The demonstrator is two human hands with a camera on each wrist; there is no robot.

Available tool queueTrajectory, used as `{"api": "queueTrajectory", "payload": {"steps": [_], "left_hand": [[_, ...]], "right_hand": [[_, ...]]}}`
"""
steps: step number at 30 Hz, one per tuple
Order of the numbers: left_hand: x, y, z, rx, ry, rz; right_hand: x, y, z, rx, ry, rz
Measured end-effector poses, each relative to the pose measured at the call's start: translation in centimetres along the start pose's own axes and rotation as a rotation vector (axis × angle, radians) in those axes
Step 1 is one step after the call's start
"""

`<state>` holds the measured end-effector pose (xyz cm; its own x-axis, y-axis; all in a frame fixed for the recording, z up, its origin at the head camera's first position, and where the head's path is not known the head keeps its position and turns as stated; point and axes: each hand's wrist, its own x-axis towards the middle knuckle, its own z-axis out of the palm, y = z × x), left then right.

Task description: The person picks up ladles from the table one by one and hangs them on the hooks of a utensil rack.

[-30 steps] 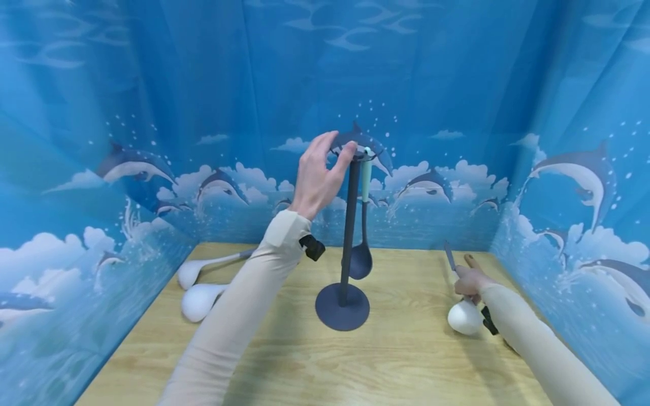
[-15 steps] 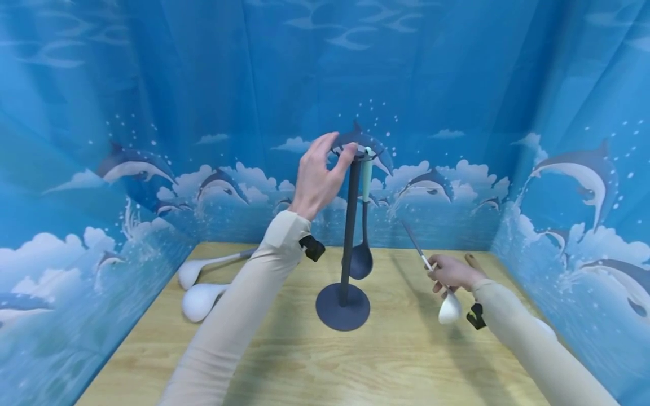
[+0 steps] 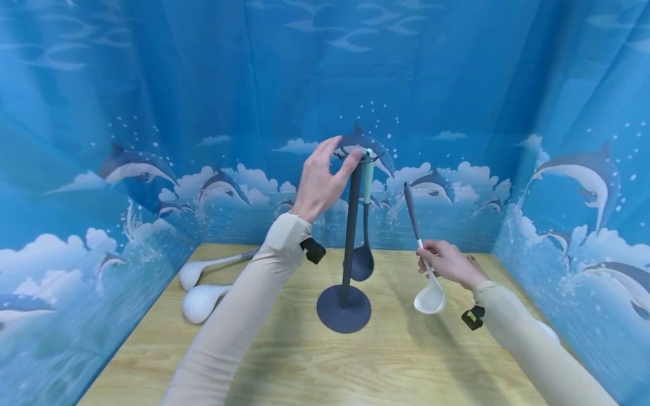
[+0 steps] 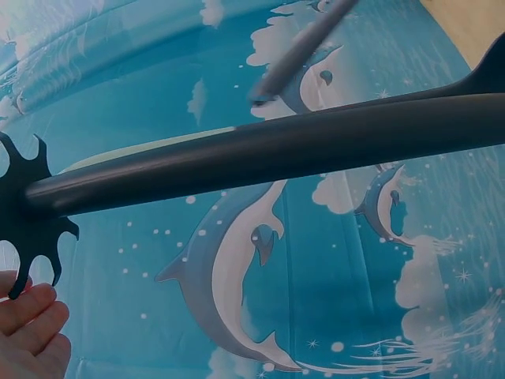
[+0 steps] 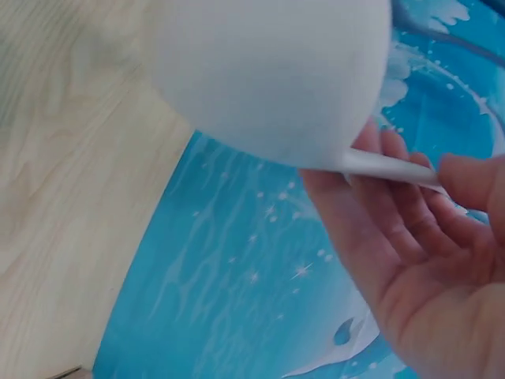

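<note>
My left hand (image 3: 321,186) grips the hooked top of a dark utensil stand (image 3: 352,237), thumb on the near side. In the left wrist view, curled fingertips (image 4: 35,324) touch one of its hooks. From the stand hangs a dark ladle (image 3: 363,263) with a mint-green handle. To the right of the stand, my right hand (image 3: 447,263) pinches the white shaft of a white ladle (image 3: 429,299). Its grey handle points up and its bowl hangs low, above the table. The right wrist view shows that bowl (image 5: 268,79) close up, thumb and fingers on the shaft.
Two white ladles, one behind (image 3: 190,275) and one in front (image 3: 200,304), lie on the wooden table (image 3: 304,366) at left. A white rounded thing (image 3: 549,331) is mostly hidden by my right sleeve. A brown handle tip (image 3: 472,259) shows behind my right hand. Blue dolphin-print curtains (image 3: 431,84) surround the table.
My right hand has lifted the white ladle off the right side of the table and carried it left toward the stand, turning it more upright. The left hand stays at the stand's top.
</note>
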<state>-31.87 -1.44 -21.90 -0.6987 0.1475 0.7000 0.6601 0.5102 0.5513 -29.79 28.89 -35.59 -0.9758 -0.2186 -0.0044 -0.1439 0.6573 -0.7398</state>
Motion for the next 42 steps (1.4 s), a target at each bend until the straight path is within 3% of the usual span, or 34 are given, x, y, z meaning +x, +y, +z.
{"api": "queueTrajectory", "payload": {"steps": [9,13,28,42], "left_hand": [[0.1,0.1,0.2,-0.004,-0.001,0.015],[0.1,0.2,0.2,-0.004,-0.009,0.009],[0.4,0.4,0.1,-0.009,-0.07,-0.054],[0.4,0.5,0.1,-0.001,-0.082,-0.074]], "right_hand": [[0.0,-2.4,0.8,-0.074,0.315,-0.171],[-0.3,-3.6,1.3,-0.082,0.388,-0.198],[-0.4,-5.7,2.2,-0.029,0.456,-0.264],[-0.3,-6.1,2.3,-0.072,0.502,-0.328]]}}
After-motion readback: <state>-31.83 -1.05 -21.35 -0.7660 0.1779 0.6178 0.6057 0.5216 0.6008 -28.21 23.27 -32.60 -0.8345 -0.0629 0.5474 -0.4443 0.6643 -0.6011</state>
